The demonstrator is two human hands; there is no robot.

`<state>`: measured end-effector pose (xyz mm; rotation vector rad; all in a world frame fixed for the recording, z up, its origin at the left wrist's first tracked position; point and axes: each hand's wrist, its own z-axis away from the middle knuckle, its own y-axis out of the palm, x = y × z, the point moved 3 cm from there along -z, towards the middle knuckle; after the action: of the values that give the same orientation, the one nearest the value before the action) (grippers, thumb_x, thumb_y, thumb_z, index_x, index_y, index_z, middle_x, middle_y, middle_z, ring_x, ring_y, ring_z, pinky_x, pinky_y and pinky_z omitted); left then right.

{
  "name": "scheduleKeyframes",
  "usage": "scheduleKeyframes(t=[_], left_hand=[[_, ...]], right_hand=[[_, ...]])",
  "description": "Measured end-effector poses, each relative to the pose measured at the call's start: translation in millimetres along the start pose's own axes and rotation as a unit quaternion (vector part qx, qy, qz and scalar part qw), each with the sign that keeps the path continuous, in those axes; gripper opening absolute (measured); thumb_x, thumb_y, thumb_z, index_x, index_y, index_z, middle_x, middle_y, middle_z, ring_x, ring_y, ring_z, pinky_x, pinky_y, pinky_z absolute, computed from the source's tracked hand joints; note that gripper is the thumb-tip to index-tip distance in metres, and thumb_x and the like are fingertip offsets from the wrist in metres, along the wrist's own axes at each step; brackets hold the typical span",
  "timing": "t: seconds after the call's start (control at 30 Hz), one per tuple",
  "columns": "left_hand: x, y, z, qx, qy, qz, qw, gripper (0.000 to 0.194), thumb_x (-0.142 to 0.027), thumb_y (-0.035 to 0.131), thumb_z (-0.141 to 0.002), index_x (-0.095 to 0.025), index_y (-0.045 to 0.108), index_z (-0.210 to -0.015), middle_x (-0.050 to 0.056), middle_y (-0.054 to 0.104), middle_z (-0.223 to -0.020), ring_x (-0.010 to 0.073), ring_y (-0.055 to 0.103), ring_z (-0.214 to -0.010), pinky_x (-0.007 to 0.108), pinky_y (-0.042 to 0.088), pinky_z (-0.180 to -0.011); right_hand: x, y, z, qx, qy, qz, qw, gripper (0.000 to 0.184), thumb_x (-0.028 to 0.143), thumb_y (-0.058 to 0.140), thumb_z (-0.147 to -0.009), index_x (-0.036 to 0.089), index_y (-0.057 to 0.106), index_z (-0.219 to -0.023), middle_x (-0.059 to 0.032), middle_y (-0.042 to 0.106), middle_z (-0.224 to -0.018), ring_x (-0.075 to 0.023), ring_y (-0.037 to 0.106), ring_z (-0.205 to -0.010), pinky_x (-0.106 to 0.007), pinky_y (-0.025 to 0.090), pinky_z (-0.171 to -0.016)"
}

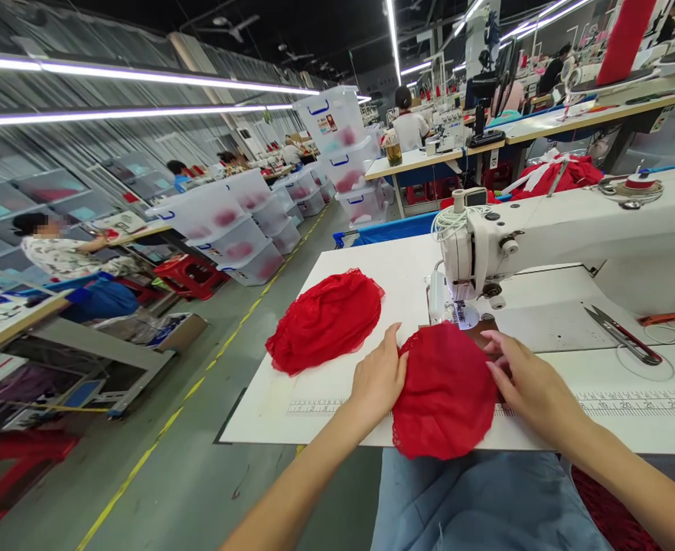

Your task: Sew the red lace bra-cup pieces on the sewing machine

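Note:
A round piece of red lace fabric (445,394) lies at the near edge of the white sewing table (326,398), its far edge under the needle area of the white sewing machine (549,229). My left hand (379,379) rests on the fabric's left edge, fingers flat and together. My right hand (529,383) presses flat on its right edge, fingers stretched out. A stack of red lace pieces (326,321) lies to the left on the table.
Thread snips (621,333) lie on the machine bed at right. A printed ruler (636,402) runs along the table front. Stacked clear plastic bins (239,229) line the aisle at left. Other people sit at tables in the background.

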<state>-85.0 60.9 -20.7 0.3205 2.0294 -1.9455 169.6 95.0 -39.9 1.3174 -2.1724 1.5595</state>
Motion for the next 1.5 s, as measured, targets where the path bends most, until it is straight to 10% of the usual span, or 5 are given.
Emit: scheduleKeyframes(t=[0.33, 0.77, 1.03, 1.33, 1.5], left_hand=[[-33, 8.2, -9, 0.017, 0.330, -0.051, 0.942, 0.043, -0.016, 0.032, -0.106, -0.016, 0.045, -0.146, 0.015, 0.049, -0.154, 0.0232, 0.046, -0.144, 0.041, 0.048, -0.115], [-33, 14.7, -22, 0.022, 0.162, -0.229, 0.960, 0.047, -0.034, 0.044, -0.105, -0.007, 0.053, -0.142, 0.028, 0.053, -0.148, 0.0388, 0.057, -0.133, 0.059, 0.044, -0.111], [-45, 10.6, -25, 0.022, 0.299, -0.151, 0.942, 0.033, -0.018, 0.042, -0.104, -0.015, 0.058, -0.133, 0.013, 0.062, -0.136, 0.0250, 0.060, -0.122, 0.040, 0.053, -0.102], [-35, 7.8, -21, -0.011, 0.103, -0.244, 0.964, 0.036, -0.029, 0.048, -0.103, -0.012, 0.059, -0.132, 0.019, 0.065, -0.119, 0.0313, 0.063, -0.105, 0.044, 0.054, -0.086], [-43, 2.0, -21, -0.023, 0.231, -0.154, 0.960, 0.036, -0.013, 0.037, -0.103, -0.016, 0.060, -0.130, 0.014, 0.063, -0.132, 0.0262, 0.060, -0.119, 0.044, 0.051, -0.102]], right_hand=[[47, -14, 31, -0.006, -0.276, 0.134, 0.952, 0.029, 0.008, 0.042, -0.100, 0.016, 0.066, -0.115, -0.0119, 0.073, -0.117, -0.0226, 0.070, -0.103, -0.034, 0.059, -0.081], [25, -27, 42, -0.030, -0.229, 0.159, 0.960, 0.029, 0.014, 0.047, -0.101, 0.018, 0.067, -0.123, -0.0119, 0.073, -0.122, -0.0252, 0.071, -0.104, -0.041, 0.058, -0.085], [57, -2, 36, 0.007, -0.300, 0.137, 0.944, 0.029, 0.014, 0.041, -0.105, 0.014, 0.070, -0.103, -0.0130, 0.075, -0.116, -0.0227, 0.071, -0.103, -0.038, 0.060, -0.082], [28, -23, 29, -0.046, -0.225, 0.182, 0.956, 0.025, 0.014, 0.045, -0.103, 0.013, 0.069, -0.110, -0.0144, 0.074, -0.116, -0.0251, 0.072, -0.093, -0.040, 0.059, -0.076], [58, -13, 38, 0.022, -0.295, 0.061, 0.953, 0.025, 0.015, 0.046, -0.103, 0.015, 0.066, -0.119, -0.0115, 0.073, -0.120, -0.0215, 0.069, -0.104, -0.036, 0.058, -0.086]])
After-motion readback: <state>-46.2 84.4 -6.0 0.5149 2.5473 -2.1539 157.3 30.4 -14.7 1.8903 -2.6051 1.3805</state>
